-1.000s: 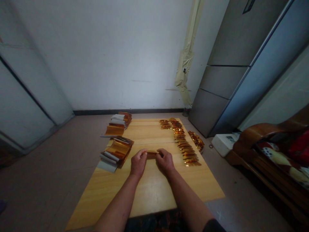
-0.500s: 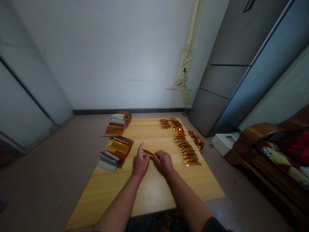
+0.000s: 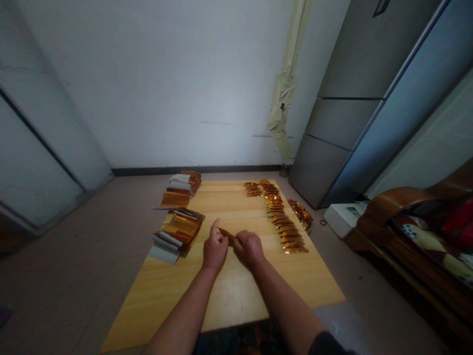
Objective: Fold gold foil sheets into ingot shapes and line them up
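Observation:
Between my two hands, over the middle of the wooden table, is a narrow folded piece of gold foil paper [image 3: 226,233]. My left hand [image 3: 215,249] pinches its left end, with the index finger pointing up and away. Closed around the right end is my right hand [image 3: 250,246], its fingers curled in. Left of my hands lies a fanned stack of gold foil paper sheets [image 3: 181,229] with grey backs. To the right runs a row of folded gold foil pieces [image 3: 283,222], overlapping one another.
A second foil stack [image 3: 181,190] sits at the far left of the table [image 3: 236,296]. Beyond the right edge, a container of gold pieces [image 3: 301,214] stands low. Further right are a white box [image 3: 342,220], a fridge [image 3: 332,143] and a wooden bench [image 3: 384,246].
My right hand has shifted very slightly, and the middle of the foil piece looks a little more bent. Everything else stays in place.

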Demonstrator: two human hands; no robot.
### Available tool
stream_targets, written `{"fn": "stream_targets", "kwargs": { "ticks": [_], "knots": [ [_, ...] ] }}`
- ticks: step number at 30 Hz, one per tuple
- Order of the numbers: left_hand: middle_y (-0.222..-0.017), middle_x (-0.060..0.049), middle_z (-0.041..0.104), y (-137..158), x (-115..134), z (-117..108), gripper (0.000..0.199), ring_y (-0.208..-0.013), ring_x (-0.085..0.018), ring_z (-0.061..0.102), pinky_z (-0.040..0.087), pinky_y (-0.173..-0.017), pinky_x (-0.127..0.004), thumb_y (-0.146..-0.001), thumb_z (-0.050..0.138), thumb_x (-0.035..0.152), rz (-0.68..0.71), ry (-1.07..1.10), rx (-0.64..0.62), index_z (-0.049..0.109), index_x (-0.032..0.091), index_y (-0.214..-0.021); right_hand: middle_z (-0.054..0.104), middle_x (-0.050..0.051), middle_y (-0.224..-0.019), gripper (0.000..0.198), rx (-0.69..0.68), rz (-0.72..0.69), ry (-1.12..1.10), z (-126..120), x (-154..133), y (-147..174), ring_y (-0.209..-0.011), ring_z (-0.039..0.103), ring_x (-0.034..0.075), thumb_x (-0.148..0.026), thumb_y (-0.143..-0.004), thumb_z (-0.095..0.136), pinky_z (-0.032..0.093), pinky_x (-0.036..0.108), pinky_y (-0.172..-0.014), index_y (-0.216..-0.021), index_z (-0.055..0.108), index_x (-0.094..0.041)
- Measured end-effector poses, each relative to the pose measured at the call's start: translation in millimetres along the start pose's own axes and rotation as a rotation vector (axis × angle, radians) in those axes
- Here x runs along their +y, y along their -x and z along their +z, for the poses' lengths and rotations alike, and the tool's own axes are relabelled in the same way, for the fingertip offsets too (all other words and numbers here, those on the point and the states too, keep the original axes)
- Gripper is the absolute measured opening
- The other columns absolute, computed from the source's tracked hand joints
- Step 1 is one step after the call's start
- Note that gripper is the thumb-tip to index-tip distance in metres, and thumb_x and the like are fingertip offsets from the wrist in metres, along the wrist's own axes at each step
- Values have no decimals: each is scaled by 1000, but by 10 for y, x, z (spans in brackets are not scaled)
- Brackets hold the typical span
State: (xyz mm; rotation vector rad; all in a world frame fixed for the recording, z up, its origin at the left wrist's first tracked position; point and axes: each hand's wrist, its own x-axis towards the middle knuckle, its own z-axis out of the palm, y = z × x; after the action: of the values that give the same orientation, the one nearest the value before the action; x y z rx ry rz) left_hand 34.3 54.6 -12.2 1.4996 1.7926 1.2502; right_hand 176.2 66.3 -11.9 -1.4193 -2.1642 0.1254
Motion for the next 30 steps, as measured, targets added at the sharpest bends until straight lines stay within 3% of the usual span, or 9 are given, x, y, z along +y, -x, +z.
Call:
{"fn": "stream_targets", "kwargs": {
  "ticks": [15, 30],
  "knots": [
    [-51, 10, 44, -3, -17, 12, 65, -49, -10, 44, 32, -55, -20, -80, 52, 20, 17, -56, -25, 39, 22, -144, 64, 4, -74, 21, -43, 64, 102, 39, 10, -23, -65, 53, 14, -20, -92, 49, 25, 27, -61, -74, 60, -19],
    [-52, 11, 48, 3, 28, -13, 69, -50, -10, 46, 33, -56, -20, -79, 53, 22, -8, -56, -42, 34, 20, -146, 67, 4, -78, 16, -57, 108, 75, -5, -22, -14, -69, 57, 15, -23, -89, 53, 30, 25, -63, -79, 65, -19]
  ]
}}
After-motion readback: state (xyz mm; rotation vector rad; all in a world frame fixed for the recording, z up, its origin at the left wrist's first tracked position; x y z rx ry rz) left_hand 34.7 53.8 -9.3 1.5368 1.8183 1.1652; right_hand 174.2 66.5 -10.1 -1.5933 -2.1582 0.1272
